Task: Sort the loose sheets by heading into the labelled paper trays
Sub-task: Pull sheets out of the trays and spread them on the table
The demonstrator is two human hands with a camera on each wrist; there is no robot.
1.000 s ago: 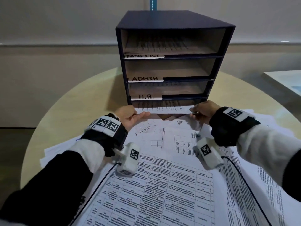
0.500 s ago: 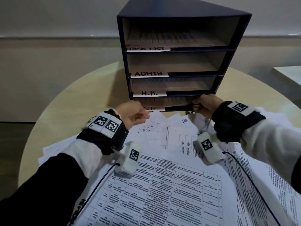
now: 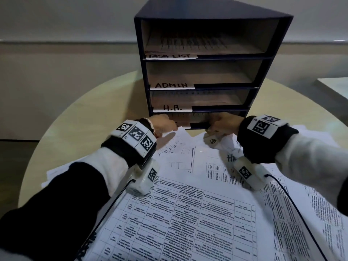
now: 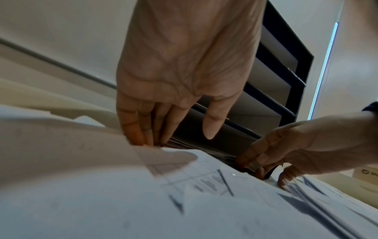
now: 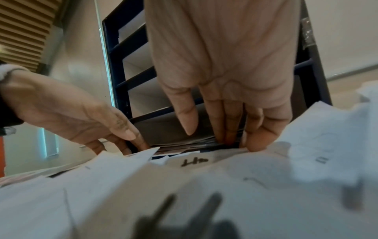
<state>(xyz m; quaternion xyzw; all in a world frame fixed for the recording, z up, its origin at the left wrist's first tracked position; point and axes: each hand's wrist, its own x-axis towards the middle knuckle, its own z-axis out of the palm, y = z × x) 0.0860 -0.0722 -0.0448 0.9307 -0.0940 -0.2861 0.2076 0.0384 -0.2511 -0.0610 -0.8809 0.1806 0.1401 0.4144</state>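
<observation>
Head view, nearest first: loose printed sheets point(image 3: 188, 213) lie spread and overlapping across a round pale surface point(image 3: 84, 117), covering most of the near half. Black cables run from both wrists over the paper.

Beyond them, both hands meet at the mouth of the lowest slot of a dark blue stack of paper trays point(image 3: 207, 10). The left hand point(image 3: 163, 124) has its fingers straight and pointing forward; in the left wrist view the fingertips point(image 4: 141, 135) press on the front edge of the papers in that slot, thumb held apart. The right hand point(image 3: 224, 123) does the same at the slot's right side, fingers extended, tips point(image 5: 229, 137) against the paper edge. Neither hand grips anything; both look to be pushing with flat fingers.

The filed sheet point(image 3: 190, 117) sits almost fully inside the lowest tray. The upper trays are labelled TASK LIST, ADMIN and H.R.; the lowest label is hidden by the hands.

What could go wrong, as a judgement: an uneven push could skew or buckle the paper so it jams against the tray wall. Loose sheets curl up just in front of the slot, touching the right hand, and could be dragged in with it, ending in the wrong tray. A hard shove might slide the whole stack back, and the wrist cables could catch and scatter the pile.
</observation>
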